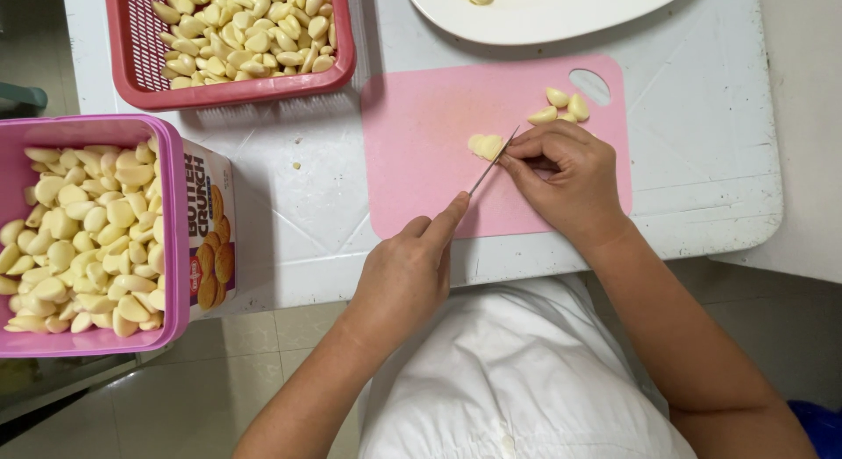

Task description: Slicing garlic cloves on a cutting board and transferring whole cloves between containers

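Observation:
My left hand (405, 273) grips a thin knife (493, 161), index finger laid along the spine. The blade tip rests by a peeled garlic clove (484, 145) on a pink cutting board (421, 161). My right hand (561, 174) lies on the board, and its fingertips touch that clove beside the blade. Three more peeled cloves (561, 108) lie just beyond my right hand, near the board's handle hole.
A red basket (140, 82) of peeled garlic stands at the back left. A purple basket (174, 249) full of cloves sits on a biscuit box (210, 231) at the left. A white plate (544, 16) holding a few garlic pieces lies behind the board on the white table (702, 143).

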